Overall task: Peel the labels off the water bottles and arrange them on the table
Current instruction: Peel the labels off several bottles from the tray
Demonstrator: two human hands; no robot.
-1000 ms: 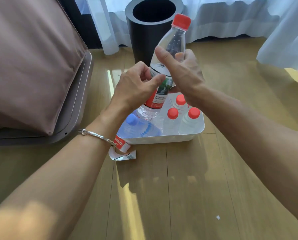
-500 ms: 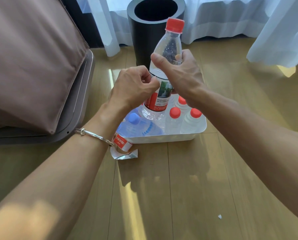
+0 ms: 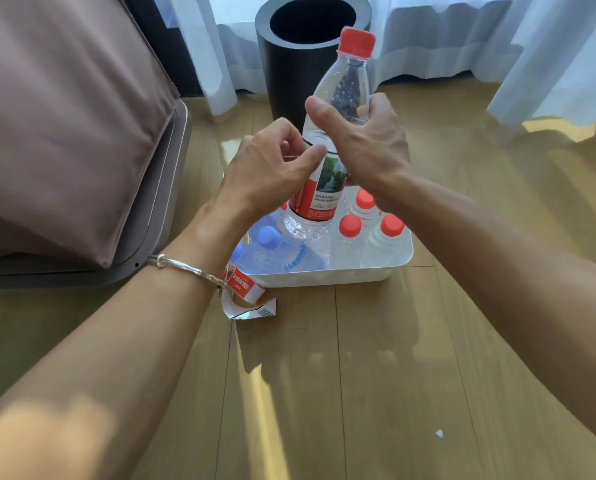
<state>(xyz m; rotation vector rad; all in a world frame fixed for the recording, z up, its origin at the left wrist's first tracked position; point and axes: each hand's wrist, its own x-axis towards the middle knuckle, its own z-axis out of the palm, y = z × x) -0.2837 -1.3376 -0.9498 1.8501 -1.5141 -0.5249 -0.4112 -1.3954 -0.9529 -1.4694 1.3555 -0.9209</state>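
A clear water bottle (image 3: pixel 345 88) with a red cap is held upright above the white tray (image 3: pixel 327 277). My right hand (image 3: pixel 366 147) grips its upper body. Around the bottle's lower half runs a red and green label (image 3: pixel 319 199). My left hand (image 3: pixel 272 168) has curled fingers at the label's top edge on the left side, thumb tip touching it. In the tray stand three unlabelled red-capped bottles (image 3: pixel 350 242) and a blue-capped bottle (image 3: pixel 276 254) lies on its side. A peeled label (image 3: pixel 246 296) lies on the wooden surface in front of the tray's left corner.
A black cylindrical bin (image 3: pixel 300 64) stands behind the tray. A brown cushion on a grey frame (image 3: pixel 64 133) fills the left. White curtains (image 3: pixel 497 39) hang at the back. A small white scrap (image 3: pixel 439 434) lies on the wood at the lower right.
The held bottle has tilted from leaning right to more upright and shifted slightly. My left hand's fingers have opened a little at the label's top edge.
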